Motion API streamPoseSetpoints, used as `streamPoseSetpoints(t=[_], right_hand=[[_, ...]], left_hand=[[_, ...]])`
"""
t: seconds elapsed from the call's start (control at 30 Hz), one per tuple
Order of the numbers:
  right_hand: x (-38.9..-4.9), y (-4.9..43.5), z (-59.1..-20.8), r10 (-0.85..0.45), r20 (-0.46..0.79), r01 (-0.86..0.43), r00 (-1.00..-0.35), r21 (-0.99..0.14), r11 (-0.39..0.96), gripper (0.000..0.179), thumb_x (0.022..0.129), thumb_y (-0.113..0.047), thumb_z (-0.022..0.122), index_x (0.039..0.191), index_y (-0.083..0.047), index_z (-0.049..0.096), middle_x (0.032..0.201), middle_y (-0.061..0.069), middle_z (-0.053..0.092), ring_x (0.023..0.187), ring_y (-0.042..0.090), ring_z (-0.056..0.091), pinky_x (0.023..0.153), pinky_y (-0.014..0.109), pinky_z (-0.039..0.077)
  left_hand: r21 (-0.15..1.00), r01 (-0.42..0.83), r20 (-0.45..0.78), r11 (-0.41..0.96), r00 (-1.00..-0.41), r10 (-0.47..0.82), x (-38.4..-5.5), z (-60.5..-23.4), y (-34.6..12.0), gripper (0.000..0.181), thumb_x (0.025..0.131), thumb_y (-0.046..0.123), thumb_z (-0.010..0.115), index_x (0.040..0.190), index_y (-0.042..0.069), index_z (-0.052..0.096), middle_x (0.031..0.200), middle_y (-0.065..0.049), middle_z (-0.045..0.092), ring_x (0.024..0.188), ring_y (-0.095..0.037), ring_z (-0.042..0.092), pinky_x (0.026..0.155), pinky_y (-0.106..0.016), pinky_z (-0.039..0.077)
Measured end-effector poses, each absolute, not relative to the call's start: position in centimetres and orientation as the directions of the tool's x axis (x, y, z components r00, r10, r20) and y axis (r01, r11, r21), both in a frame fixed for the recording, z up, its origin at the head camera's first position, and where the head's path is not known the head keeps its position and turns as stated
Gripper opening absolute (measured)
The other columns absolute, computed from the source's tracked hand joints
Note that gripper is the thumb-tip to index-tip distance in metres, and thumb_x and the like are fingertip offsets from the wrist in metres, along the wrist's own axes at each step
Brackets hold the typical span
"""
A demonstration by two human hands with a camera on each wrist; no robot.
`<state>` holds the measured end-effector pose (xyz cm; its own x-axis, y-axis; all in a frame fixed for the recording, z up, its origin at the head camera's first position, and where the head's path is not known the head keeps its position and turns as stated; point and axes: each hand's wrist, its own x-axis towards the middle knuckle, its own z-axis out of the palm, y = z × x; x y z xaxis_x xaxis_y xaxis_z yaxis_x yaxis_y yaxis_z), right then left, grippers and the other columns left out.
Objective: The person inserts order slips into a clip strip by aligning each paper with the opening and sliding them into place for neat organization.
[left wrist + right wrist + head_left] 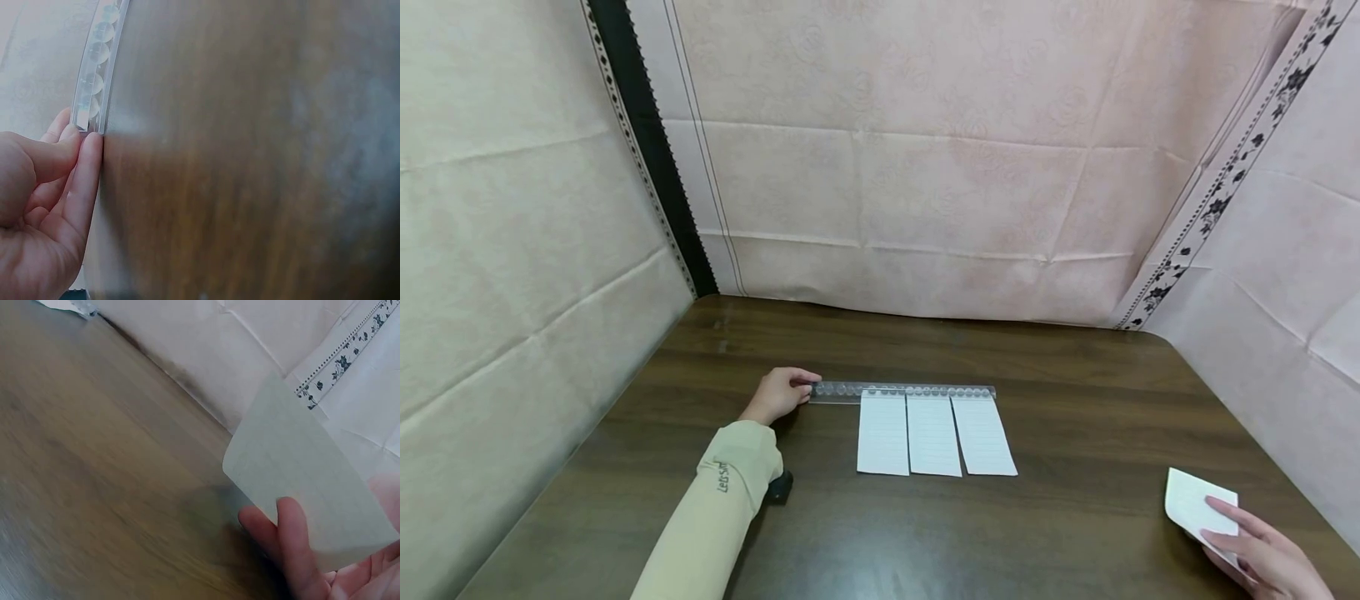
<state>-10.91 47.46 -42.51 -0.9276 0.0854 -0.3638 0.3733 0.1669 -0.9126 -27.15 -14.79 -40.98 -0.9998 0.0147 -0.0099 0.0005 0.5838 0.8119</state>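
Observation:
A clear plastic strip (837, 389) with a row of round discs or bumps along it lies across the middle of the table. My left hand (781, 395) pinches its left end between thumb and fingers; the left wrist view shows the thumb against the end of the strip (95, 56). Three white lined paper slips, the left one (883, 437), the middle one (934, 437) and the right one (985, 437), extend towards me from the strip, their top edges at it. At the far right, my right hand (1262, 546) holds a pale paper piece (294, 456) with a rounded corner between its fingers.
The brown wood-grain table (1037, 358) is bordered by pale cloth walls at the back (887, 192), left and right. A dark strap or device (780, 488) shows at the left wrist, below the light sleeve (707, 517).

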Motion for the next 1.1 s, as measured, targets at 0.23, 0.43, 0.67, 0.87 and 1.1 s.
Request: streamPoseSetpoints(t=[0.23, 0.43, 0.67, 0.87, 1.1], right_hand=[[-11.6, 45.8, -42.9, 0.028, -0.33, 0.327, -0.943, -0.941, -0.092, 0.048, 0.09, 0.005, 0.054, 0.088, -0.042, 0.067, 0.096, -0.014, 0.046, 0.083, 0.003, 0.054, 0.077, 0.022, 0.05], [-12.3, 44.0, -42.3, 0.057, -0.349, 0.346, -0.936, -0.937, -0.053, 0.047, 0.09, 0.002, 0.056, 0.086, -0.044, 0.066, 0.107, -0.008, 0.037, 0.083, 0.002, 0.052, 0.079, 0.023, 0.05], [-13.8, 41.5, -41.7, 0.076, -0.377, 0.375, -0.923, -0.926, -0.036, 0.049, 0.086, 0.003, 0.06, 0.083, -0.046, 0.064, 0.145, 0.009, -0.001, 0.081, 0.002, 0.051, 0.079, 0.023, 0.049], [-14.9, 39.6, -41.6, 0.06, -0.35, 0.346, -0.935, -0.936, -0.063, 0.048, 0.084, 0.005, 0.062, 0.084, -0.043, 0.066, 0.114, -0.015, 0.047, 0.082, 0.003, 0.053, 0.077, 0.024, 0.05], [-15.7, 37.6, -41.2, 0.038, -0.349, 0.346, -0.936, -0.936, -0.071, 0.047, 0.083, 0.007, 0.063, 0.084, -0.04, 0.067, 0.091, -0.018, 0.052, 0.081, 0.006, 0.055, 0.075, 0.026, 0.051]], left_hand=[[0.815, -0.005, -0.012, 0.58, -1.0, 0.007, -27.1, -41.0, -14.9, 0.021, 0.09, 0.0, 0.057, 0.107, 0.003, 0.069, 0.106, -0.014, 0.064, 0.08, -0.014, 0.059, 0.07, -0.024, 0.051], [0.818, -0.026, -0.032, 0.575, -0.999, 0.0, -27.1, -41.0, -14.8, 0.021, 0.091, 0.001, 0.057, 0.108, 0.003, 0.069, 0.107, -0.014, 0.063, 0.081, -0.015, 0.058, 0.072, -0.025, 0.051], [0.825, -0.027, -0.033, 0.565, -0.999, 0.001, -27.2, -41.1, -14.9, 0.021, 0.09, 0.0, 0.058, 0.108, 0.003, 0.069, 0.106, -0.013, 0.063, 0.081, -0.015, 0.059, 0.072, -0.026, 0.052], [0.827, -0.033, -0.037, 0.561, -0.999, -0.004, -27.2, -41.1, -15.0, 0.021, 0.09, 0.0, 0.058, 0.107, 0.003, 0.069, 0.106, -0.013, 0.064, 0.08, -0.015, 0.06, 0.072, -0.026, 0.052], [0.827, -0.028, -0.038, 0.562, -0.999, 0.006, -27.5, -41.2, -15.1, 0.02, 0.09, 0.001, 0.058, 0.107, 0.003, 0.07, 0.104, -0.012, 0.065, 0.079, -0.014, 0.06, 0.071, -0.026, 0.052]])
